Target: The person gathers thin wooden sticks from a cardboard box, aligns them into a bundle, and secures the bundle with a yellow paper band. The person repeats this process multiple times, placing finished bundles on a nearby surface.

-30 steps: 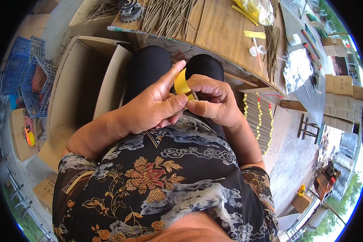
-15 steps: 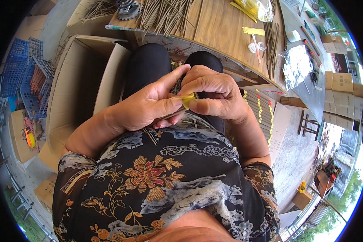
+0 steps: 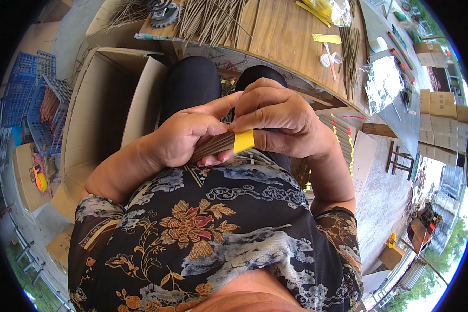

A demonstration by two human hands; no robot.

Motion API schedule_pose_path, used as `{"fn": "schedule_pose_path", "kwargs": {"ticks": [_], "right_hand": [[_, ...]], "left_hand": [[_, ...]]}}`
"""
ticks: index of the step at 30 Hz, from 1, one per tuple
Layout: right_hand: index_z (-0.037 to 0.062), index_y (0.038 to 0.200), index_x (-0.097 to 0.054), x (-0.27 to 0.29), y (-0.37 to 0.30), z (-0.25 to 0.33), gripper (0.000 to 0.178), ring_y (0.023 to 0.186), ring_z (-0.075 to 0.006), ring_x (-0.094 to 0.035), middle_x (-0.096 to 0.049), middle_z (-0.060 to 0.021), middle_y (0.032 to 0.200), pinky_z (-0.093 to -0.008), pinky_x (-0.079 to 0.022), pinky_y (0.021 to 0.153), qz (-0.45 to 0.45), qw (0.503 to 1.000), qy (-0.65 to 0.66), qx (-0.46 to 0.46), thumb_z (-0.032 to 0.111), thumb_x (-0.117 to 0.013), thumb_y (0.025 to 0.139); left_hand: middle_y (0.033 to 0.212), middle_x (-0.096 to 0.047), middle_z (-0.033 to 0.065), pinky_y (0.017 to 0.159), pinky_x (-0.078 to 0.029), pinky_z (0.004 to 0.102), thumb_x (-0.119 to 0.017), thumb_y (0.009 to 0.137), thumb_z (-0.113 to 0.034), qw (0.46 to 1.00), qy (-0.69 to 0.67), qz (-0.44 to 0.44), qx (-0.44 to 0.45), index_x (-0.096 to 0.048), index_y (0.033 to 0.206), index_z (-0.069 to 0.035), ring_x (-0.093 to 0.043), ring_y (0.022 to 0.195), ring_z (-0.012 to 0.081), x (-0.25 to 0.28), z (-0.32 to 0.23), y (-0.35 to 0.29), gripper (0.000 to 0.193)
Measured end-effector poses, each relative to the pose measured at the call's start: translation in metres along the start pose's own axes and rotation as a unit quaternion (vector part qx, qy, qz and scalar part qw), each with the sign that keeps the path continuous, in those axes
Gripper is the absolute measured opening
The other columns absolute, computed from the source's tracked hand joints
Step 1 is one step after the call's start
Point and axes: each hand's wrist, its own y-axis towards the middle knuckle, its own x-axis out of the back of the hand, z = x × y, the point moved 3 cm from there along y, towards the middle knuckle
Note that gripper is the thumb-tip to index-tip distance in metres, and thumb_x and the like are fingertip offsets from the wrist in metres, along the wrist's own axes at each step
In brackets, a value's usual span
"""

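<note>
My left hand (image 3: 179, 136) is wrapped round a bundle of thin brown sticks (image 3: 212, 147) in front of my belly. A flat yellow paper strip (image 3: 244, 140) lies across the right end of the bundle. My right hand (image 3: 288, 119) is closed at this strip, its thumb against the strip's right edge and its fingertips at its upper edge. Both sets of fingertips meet just above the paper. My right fingers and the paper hide the bundle's far end.
An open cardboard box (image 3: 96, 114) stands at my left, near blue plastic crates (image 3: 23, 91). Ahead, a wooden table (image 3: 278, 39) bears loose brown sticks (image 3: 213, 21), yellow paper strips (image 3: 326, 39) and a small jar with a brush (image 3: 330, 60). Yellow-banded bundles (image 3: 338, 138) lie at my right.
The yellow strip was curled and mostly covered by my thumbs; now it lies flat across the bundle. My left thumb has drawn back, and more of the sticks show.
</note>
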Motion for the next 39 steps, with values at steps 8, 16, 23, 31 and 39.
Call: {"fn": "schedule_pose_path", "kwargs": {"ticks": [8,16,23,31,39], "right_hand": [[0.0044,0.082,-0.063,0.004,0.005,0.011,0.023,0.086,-0.0258,-0.052,-0.055,-0.0048,0.093,-0.0345,-0.044,0.071,0.004,0.992,-0.1,0.075,0.006,-0.068,0.06],[0.0074,0.08,-0.064,0.004,0.008,0.019,0.02,0.092,-0.0238,-0.051,-0.055,-0.0038,0.097,-0.035,-0.043,0.073,0.006,0.97,-0.183,0.162,0.012,-0.065,0.061],[0.005,0.088,-0.06,0.01,0.005,0.023,0.038,0.091,-0.0223,-0.051,-0.055,-0.0072,0.096,-0.0331,-0.04,0.078,-0.114,0.991,-0.047,0.06,0.028,-0.074,0.061],[0.0012,0.078,-0.051,-0.032,0.005,-0.003,0.027,0.059,-0.007,-0.05,-0.052,-0.0021,0.066,-0.021,-0.041,0.051,-0.263,0.927,0.205,-0.17,0.021,-0.069,0.073],[0.0031,0.074,-0.055,-0.022,0.008,-0.006,0.017,0.065,-0.0198,-0.054,-0.055,-0.006,0.069,-0.0287,-0.044,0.058,-0.24,0.97,0.031,-0.017,0.017,-0.065,0.075]], "left_hand": [[0.076,-0.05,0.0046,0.037,-0.034,0.0146,-0.038,0.092,-0.028,0.998,-0.047,0.04,0.001,-0.039,0.117,-0.006,-0.048,0.054,0.0082,-0.002,-0.001,-0.001,0.033],[0.059,-0.047,0.0028,0.037,-0.033,0.0141,-0.047,0.088,-0.034,0.999,0.037,0.027,0.023,-0.047,0.092,-0.007,-0.041,0.043,0.0041,-0.007,-0.008,-0.007,0.027],[0.06,-0.046,0.0001,0.039,-0.029,0.0142,-0.051,0.087,-0.032,0.976,0.156,-0.107,-0.106,-0.029,0.127,-0.004,-0.039,0.046,0.0032,-0.004,-0.03,-0.015,0.054],[0.068,-0.048,0.0013,0.05,-0.034,0.0141,-0.054,0.086,-0.028,0.902,0.312,-0.17,-0.247,-0.036,0.109,-0.002,-0.042,0.06,0.0035,-0.012,-0.038,-0.02,0.039],[0.074,-0.048,0.0042,0.039,-0.034,0.0159,-0.046,0.089,-0.033,0.916,0.297,-0.069,-0.261,-0.038,0.106,-0.002,-0.044,0.052,0.0061,-0.01,-0.037,-0.019,0.036]]}}
